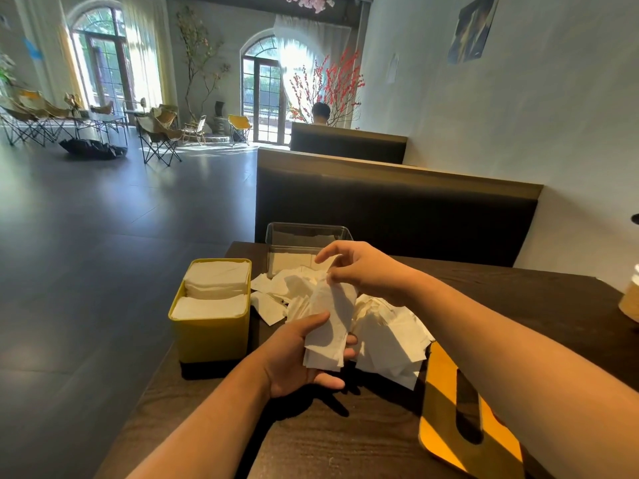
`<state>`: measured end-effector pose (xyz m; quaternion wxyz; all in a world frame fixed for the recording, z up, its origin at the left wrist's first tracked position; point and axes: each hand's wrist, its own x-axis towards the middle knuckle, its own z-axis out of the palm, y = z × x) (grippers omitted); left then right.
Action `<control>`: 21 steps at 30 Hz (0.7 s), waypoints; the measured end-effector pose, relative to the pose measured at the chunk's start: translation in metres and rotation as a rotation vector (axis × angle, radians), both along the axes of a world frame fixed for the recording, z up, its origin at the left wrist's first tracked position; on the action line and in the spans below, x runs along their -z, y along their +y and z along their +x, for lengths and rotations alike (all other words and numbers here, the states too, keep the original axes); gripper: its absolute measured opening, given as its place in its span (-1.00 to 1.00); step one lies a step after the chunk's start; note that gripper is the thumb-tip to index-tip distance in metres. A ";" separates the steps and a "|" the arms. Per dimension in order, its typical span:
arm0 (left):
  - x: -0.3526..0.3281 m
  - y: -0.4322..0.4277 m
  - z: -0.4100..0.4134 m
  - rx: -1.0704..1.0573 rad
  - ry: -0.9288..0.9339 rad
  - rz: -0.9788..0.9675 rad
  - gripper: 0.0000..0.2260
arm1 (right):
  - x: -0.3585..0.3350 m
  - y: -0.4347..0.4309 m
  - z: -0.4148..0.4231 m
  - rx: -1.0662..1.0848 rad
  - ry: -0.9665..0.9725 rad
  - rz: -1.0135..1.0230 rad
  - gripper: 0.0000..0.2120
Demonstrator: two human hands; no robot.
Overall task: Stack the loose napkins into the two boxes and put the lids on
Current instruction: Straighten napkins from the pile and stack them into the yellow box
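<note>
Left hand [297,357]: palm up just above the desk [311,444], thumb over and fingers curled under a sheaf of held napkins [332,319], gripping its near end.

Right hand [363,271]: above and beyond the left, fingertips pinching the sheaf's far end, as if squaring it up.

Held napkins: a crumpled white bundle spanning the two hands, its long axis running away from the person and tilted upward at the far end.

Loose napkins [390,330]: a messy heap on the desk under and to the right of the hands, with a few strays spilling left toward the yellow box.

Yellow box [211,326]: at the desk's left edge, lid off, holding two neat stacks that reach about to its rim. It looks full to me.

Clear box [304,236]: straight beyond the hands at the far edge, open, with only a thin layer showing at the bottom.

Yellow lid [446,392]: flat on the desk at the near right, slot up, partly under the right forearm. I can see no second lid.

What the move turns on: the clear box lies dead ahead along the sheaf's own axis, and the right hand is the nearer one to it, so a forward carry should do.

Risk: the bundle looks ragged and may catch on the rim.
</note>
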<state>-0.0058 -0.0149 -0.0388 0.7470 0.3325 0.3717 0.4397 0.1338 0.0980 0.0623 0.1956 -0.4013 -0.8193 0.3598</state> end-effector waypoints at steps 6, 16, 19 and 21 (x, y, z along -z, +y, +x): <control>0.001 -0.001 0.003 -0.018 0.039 0.009 -0.63 | 0.003 0.000 -0.004 -0.001 0.000 -0.039 -0.79; 0.004 0.003 0.002 0.021 0.116 0.000 -0.56 | 0.004 0.001 -0.005 0.001 0.038 -0.052 -0.74; 0.005 0.004 0.001 0.037 0.114 0.004 -0.54 | 0.005 0.002 -0.004 0.019 0.063 -0.047 -0.73; 0.005 0.004 0.001 0.044 0.104 0.002 -0.53 | 0.005 0.003 -0.004 0.029 0.073 -0.042 -0.72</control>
